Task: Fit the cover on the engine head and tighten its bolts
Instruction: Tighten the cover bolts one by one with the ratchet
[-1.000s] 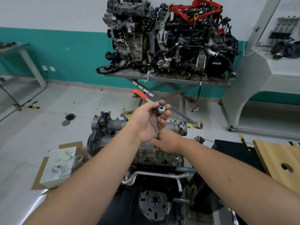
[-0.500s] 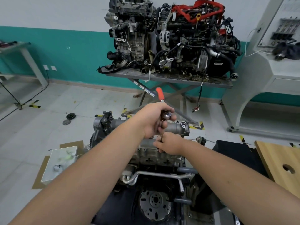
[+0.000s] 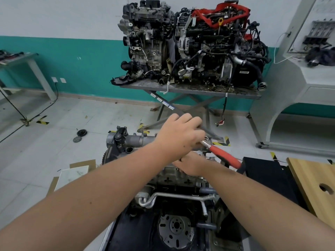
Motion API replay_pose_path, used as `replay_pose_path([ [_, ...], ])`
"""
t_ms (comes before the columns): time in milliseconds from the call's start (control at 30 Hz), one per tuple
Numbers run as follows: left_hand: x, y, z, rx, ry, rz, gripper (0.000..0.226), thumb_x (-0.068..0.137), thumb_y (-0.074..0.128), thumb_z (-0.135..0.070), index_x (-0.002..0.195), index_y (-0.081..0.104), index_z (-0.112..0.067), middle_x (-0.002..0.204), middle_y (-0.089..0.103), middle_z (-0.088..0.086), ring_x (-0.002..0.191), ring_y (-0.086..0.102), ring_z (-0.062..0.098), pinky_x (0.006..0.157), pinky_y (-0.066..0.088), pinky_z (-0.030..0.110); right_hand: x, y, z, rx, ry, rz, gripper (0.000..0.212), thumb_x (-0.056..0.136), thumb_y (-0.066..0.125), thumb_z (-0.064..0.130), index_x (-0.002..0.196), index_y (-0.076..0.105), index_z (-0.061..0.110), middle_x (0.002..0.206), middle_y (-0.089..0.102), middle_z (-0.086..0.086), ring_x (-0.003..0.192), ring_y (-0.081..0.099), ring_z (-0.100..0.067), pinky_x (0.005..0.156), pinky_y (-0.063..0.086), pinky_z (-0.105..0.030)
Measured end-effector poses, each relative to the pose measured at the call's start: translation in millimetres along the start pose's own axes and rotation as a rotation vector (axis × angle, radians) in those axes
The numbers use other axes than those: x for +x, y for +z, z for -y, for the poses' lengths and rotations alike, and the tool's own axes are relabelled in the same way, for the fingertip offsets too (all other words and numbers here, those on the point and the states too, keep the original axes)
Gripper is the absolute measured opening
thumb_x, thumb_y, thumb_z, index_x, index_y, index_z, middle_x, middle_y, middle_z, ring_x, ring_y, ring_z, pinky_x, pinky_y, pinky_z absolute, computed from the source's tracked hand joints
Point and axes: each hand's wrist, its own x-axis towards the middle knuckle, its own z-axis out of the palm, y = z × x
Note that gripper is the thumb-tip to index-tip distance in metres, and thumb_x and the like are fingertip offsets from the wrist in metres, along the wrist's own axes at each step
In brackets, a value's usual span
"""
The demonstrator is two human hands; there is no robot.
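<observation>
A grey engine [image 3: 163, 180] stands below me with its silver cover [image 3: 136, 141] on top of the head. My left hand [image 3: 179, 134] grips the head of a ratchet wrench [image 3: 223, 156] above the cover's right part; its orange handle points right and down. Just below, my right hand [image 3: 192, 164] curls round the ratchet's extension shaft over the cover. The bolt and the socket are hidden under my hands.
Two other engines [image 3: 190, 42] stand on a metal scissor table [image 3: 190, 89] by the teal wall. A white box [image 3: 72, 175] on cardboard lies on the floor at left. A wooden board [image 3: 311, 180] with a hole and a black mat [image 3: 266, 171] lie at right.
The orange handle has swung clockwise, from pointing away to the upper left round to the right and down. My left hand turned with it; my right hand stayed on the shaft.
</observation>
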Motion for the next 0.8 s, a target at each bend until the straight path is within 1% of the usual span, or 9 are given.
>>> replay_pose_path([
  [133, -8, 16, -10, -0.123, -0.231, -0.119, 0.034, 0.074, 0.074, -0.052, 0.08, 0.067, -0.019, 0.119, 0.066, 0.011, 0.099, 0.06, 0.031, 0.074, 0.045, 0.04, 0, 2, 1, -0.029, -0.057, -0.021, 0.033, 0.101, 0.047, 0.031, 0.124, 0.061, 0.012, 0.119, 0.065, -0.011, 0.112, 0.058, -0.027, 0.098, 0.048, -0.045],
  [233, -15, 23, -15, -0.452, -0.417, -0.065, 0.042, 0.085, 0.062, -0.052, 0.107, 0.067, -0.016, 0.13, 0.056, 0.007, 0.11, 0.055, 0.029, 0.086, 0.049, 0.045, -10, -8, 4, 0.2, -0.051, 0.032, 0.039, 0.106, 0.039, 0.019, 0.14, 0.048, 0.002, 0.144, 0.049, -0.021, 0.128, 0.047, -0.016, 0.101, 0.042, -0.015],
  [333, -17, 23, -22, -0.967, -0.649, -0.062, 0.049, 0.096, 0.041, -0.064, 0.12, 0.062, -0.026, 0.129, 0.053, -0.013, 0.113, 0.055, 0.007, 0.094, 0.046, 0.026, -8, -15, 2, 0.149, -0.061, 0.123, 0.033, 0.093, 0.042, 0.025, 0.11, 0.066, 0.009, 0.11, 0.07, -0.015, 0.1, 0.067, -0.028, 0.09, 0.054, -0.04],
  [433, -8, 19, -27, -1.492, -1.086, -0.129, 0.037, 0.098, 0.035, -0.056, 0.101, 0.069, -0.041, 0.099, 0.074, -0.008, 0.077, 0.066, 0.007, 0.067, 0.05, 0.024, -8, -25, 1, 0.018, -0.017, 0.184, 0.025, 0.086, 0.049, 0.029, 0.085, 0.072, 0.022, 0.081, 0.072, 0.005, 0.079, 0.069, -0.017, 0.075, 0.057, -0.041],
  [500, -9, 20, -25, -1.75, -1.224, -0.105, 0.048, 0.096, 0.034, -0.06, 0.087, 0.074, -0.035, 0.082, 0.074, 0.003, 0.067, 0.065, 0.015, 0.057, 0.05, 0.024, -11, -30, 1, 0.013, 0.001, 0.194, 0.021, 0.087, 0.053, 0.027, 0.081, 0.072, 0.02, 0.077, 0.071, 0.004, 0.075, 0.067, -0.018, 0.068, 0.055, -0.036],
  [567, -9, 18, -18, -1.879, -1.305, -0.092, 0.05, 0.095, 0.043, -0.058, 0.072, 0.073, -0.025, 0.066, 0.066, 0.007, 0.057, 0.058, 0.019, 0.051, 0.046, 0.027, -14, -37, 0, 0.012, 0.025, 0.227, 0.019, 0.09, 0.054, 0.022, 0.088, 0.072, 0.016, 0.089, 0.074, -0.003, 0.083, 0.07, -0.022, 0.077, 0.058, -0.039],
  [667, -2, 14, -5, -1.879, -1.356, 0.058, 0.051, 0.099, 0.051, -0.048, 0.057, 0.067, -0.023, 0.051, 0.052, 0.004, 0.045, 0.048, 0.017, 0.044, 0.04, 0.025, -16, -55, 5, 0.446, 0.122, 0.059, 0.023, 0.101, 0.048, 0.018, 0.086, 0.065, 0.013, 0.098, 0.071, -0.016, 0.089, 0.067, -0.029, 0.081, 0.054, -0.036],
  [733, 3, 12, -1, -1.847, -1.36, 0.168, 0.053, 0.099, 0.052, -0.05, 0.056, 0.065, -0.021, 0.047, 0.049, 0.001, 0.041, 0.043, 0.015, 0.042, 0.038, 0.022, -18, -73, 11, 0.943, 0.179, -0.065, 0.034, 0.103, 0.046, 0.039, 0.092, 0.063, 0.012, 0.082, 0.068, -0.011, 0.082, 0.066, -0.029, 0.085, 0.052, -0.041],
  [800, 6, 15, -2, -1.879, -1.357, 0.199, 0.048, 0.1, 0.052, -0.049, 0.065, 0.06, -0.016, 0.044, 0.048, -0.002, 0.038, 0.039, 0.013, 0.042, 0.035, 0.022, -22, -90, 18, 1.315, 0.124, 0.023, 0.056, 0.092, 0.048, 0.064, 0.099, 0.063, 0.011, 0.074, 0.065, -0.005, 0.07, 0.063, -0.027, 0.083, 0.053, -0.044],
])
